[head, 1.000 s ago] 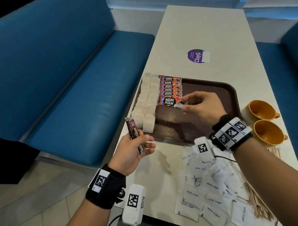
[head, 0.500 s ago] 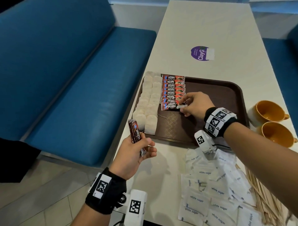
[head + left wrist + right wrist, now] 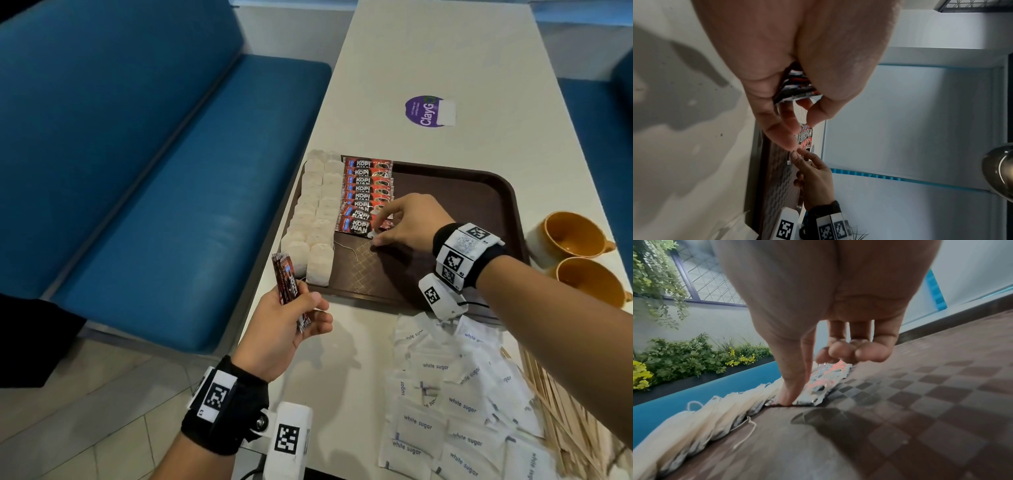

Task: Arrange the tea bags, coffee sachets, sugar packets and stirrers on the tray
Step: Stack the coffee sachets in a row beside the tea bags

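A brown tray (image 3: 479,192) holds two columns of tea bags (image 3: 318,212) along its left side. Beside them runs a row of red coffee sachets (image 3: 368,186). My right hand (image 3: 380,229) pinches the right end of the nearest sachet (image 3: 356,226), which lies flat at the near end of the row. In the right wrist view the thumb (image 3: 789,386) presses at that sachet's (image 3: 824,378) near edge and the fingers curl over its far edge. My left hand (image 3: 308,308) grips a small stack of coffee sachets (image 3: 286,281) upright off the tray's near-left corner.
White sugar packets (image 3: 455,404) lie heaped on the table in front of the tray, with wooden stirrers (image 3: 561,411) to their right. Two orange cups (image 3: 572,236) stand right of the tray. A blue bench (image 3: 171,171) runs along the table's left edge.
My right hand has brought its sachet down flat onto the tray at the near end of the row. The left hand has stayed put with its stack.
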A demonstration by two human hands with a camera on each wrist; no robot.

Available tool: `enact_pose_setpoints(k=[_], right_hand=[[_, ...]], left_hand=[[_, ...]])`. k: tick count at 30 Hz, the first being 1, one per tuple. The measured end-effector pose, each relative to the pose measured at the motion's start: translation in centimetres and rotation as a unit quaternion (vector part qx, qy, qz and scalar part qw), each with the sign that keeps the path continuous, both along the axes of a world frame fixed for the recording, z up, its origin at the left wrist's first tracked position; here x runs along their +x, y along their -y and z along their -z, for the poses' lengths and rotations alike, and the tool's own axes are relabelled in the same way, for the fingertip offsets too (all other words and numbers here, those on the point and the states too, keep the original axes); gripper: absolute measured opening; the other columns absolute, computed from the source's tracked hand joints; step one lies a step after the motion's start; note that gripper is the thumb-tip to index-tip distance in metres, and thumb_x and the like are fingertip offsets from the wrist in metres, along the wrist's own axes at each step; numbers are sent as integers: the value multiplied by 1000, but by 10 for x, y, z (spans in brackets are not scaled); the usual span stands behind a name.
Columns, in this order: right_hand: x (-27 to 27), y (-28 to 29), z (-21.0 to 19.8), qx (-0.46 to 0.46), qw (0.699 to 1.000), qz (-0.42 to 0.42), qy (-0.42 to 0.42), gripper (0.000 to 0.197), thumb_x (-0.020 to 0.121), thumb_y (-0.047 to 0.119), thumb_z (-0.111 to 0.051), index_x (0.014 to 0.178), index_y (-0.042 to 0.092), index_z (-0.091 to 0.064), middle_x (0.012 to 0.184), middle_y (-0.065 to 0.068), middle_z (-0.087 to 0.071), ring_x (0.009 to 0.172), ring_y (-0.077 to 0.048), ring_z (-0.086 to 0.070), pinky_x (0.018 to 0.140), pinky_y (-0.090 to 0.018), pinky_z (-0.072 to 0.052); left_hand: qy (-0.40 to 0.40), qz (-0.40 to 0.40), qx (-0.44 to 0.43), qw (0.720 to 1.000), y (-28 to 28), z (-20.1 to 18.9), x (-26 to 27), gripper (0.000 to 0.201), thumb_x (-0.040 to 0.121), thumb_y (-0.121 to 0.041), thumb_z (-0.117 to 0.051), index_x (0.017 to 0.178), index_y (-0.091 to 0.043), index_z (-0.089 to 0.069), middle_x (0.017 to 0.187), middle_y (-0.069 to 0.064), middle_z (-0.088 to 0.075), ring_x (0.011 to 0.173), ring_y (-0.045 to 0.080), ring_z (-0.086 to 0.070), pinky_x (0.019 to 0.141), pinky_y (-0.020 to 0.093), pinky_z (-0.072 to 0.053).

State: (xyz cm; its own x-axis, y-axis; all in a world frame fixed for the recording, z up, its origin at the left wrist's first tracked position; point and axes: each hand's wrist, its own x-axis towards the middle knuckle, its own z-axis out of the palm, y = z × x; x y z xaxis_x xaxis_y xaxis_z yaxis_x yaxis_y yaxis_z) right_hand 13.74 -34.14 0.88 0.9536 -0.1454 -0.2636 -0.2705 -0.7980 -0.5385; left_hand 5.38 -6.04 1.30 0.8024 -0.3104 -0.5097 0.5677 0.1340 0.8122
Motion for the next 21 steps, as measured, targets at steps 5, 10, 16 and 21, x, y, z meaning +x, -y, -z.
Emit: enact_pose_setpoints(k=[5, 10, 16, 21], right_hand=[[-1, 4, -3, -7, 1000, 18, 21, 34, 62, 38, -97, 82, 33, -71, 85, 7, -66, 85, -16, -65, 75, -30, -49], [-2, 0, -1, -51, 999, -4, -10, 58, 57, 40, -99, 102, 29, -64, 109, 2, -55, 100, -18, -56, 88, -31, -47], [4, -2, -5, -76, 997, -21, -10, 59, 64, 38, -96, 114, 32, -65, 112, 2, -47, 105, -20, -52, 91, -33, -46], [2, -4, -4, -84, 994, -62, -28, 45, 75, 41, -89, 115, 34, -69, 116, 4, -45, 110, -17, -50, 96, -34, -46]], left_hand=[[1, 2, 3, 1000, 0, 0, 0, 16, 100, -2, -58, 87, -9, -51, 85, 16, -65, 74, 27, -68, 67, 33, -59], [0, 3, 1, 1000, 1, 0, -1, 17, 100, -1, -58, 86, -9, -51, 85, 17, -64, 74, 28, -67, 66, 34, -60], [-4, 2, 9, 1000, -1, 3, 0, 14, 100, -4, -59, 89, -9, -52, 87, 17, -66, 77, 29, -68, 68, 34, -59], [-4, -1, 3, 1000, -2, 3, 0, 16, 100, -2, -58, 87, -9, -52, 85, 16, -65, 75, 27, -68, 67, 33, -59]])
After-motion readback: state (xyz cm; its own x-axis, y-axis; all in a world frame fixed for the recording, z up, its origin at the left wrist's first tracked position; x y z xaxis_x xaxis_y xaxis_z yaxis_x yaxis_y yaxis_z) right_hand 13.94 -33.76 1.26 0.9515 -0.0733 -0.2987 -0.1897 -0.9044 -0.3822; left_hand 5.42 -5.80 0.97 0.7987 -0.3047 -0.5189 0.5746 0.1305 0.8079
